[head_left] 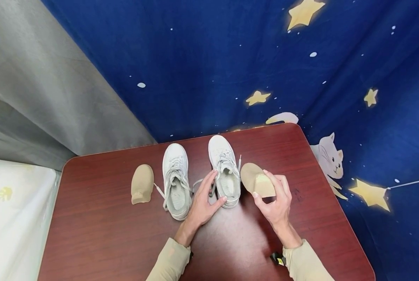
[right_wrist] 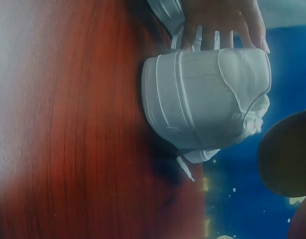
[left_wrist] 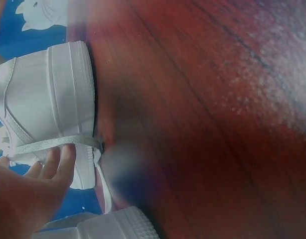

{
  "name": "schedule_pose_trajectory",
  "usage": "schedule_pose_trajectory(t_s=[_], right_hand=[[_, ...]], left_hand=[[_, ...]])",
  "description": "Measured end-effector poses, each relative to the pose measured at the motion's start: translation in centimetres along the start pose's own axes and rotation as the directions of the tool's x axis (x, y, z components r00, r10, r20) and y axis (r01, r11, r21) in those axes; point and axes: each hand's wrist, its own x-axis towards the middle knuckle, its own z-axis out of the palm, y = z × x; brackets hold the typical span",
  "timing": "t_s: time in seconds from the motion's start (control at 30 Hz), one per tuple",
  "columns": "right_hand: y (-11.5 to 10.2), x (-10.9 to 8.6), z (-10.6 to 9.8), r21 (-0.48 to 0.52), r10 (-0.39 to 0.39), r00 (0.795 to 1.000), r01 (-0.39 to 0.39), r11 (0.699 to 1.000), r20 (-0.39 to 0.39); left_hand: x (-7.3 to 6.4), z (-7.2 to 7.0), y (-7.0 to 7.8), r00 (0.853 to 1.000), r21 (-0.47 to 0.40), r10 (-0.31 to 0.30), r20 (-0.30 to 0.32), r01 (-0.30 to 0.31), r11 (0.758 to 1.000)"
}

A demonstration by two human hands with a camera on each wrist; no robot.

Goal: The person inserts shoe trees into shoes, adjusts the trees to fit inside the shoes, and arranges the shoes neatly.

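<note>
Two white lace-up sneakers stand side by side, toes away from me: the left sneaker (head_left: 175, 158) and the right sneaker (head_left: 219, 146). My left hand (head_left: 204, 207) rests against the right sneaker, its fairly straight fingers along the left side and its thumb at the heel rim. My right hand (head_left: 277, 199) pinches a tan insole-shaped insert (head_left: 249, 173) between thumb and fingers, just right of that sneaker. A shiny pale patch shows on this insert. Its rounded end appears dark in the right wrist view. A matching tan insert (head_left: 142, 183) lies left of the sneakers.
The sneakers stand on a reddish-brown wooden table (head_left: 100, 234) with rounded corners. Loose laces trail beside both sneakers, one lace end (head_left: 240, 162) sticking up by the right one. A blue star-patterned curtain (head_left: 213, 70) hangs behind the table, with a grey curtain (head_left: 72, 89) at left.
</note>
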Motion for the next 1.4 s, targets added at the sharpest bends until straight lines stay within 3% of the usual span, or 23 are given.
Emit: schedule_pose_trajectory(t_s=[0.4,0.7,1.13,1.4], right_hand=[[-1.4,-0.5,0.4,0.027,-0.021,1.000,0.020,0.999,0.012],[-1.7,-0.6,0.7,0.051,-0.035,0.999,0.034,0.998,0.015],[-1.8,-0.7,1.4,0.044,-0.123,0.992,0.123,0.991,0.002],[0.5,-2.7,1.9,0.053,-0.101,0.993,0.098,0.994,0.068]], left_hand=[[0.0,-0.1,-0.2,1.000,0.027,-0.004,0.022,0.003,1.000],[0.1,-0.1,-0.2,0.999,-0.005,-0.027,0.036,0.027,1.000],[0.4,0.0,-0.5,1.000,-0.003,0.016,0.016,-0.016,1.000],[0.7,-0.3,-0.7,1.000,0.023,0.021,0.023,-0.022,1.000]])
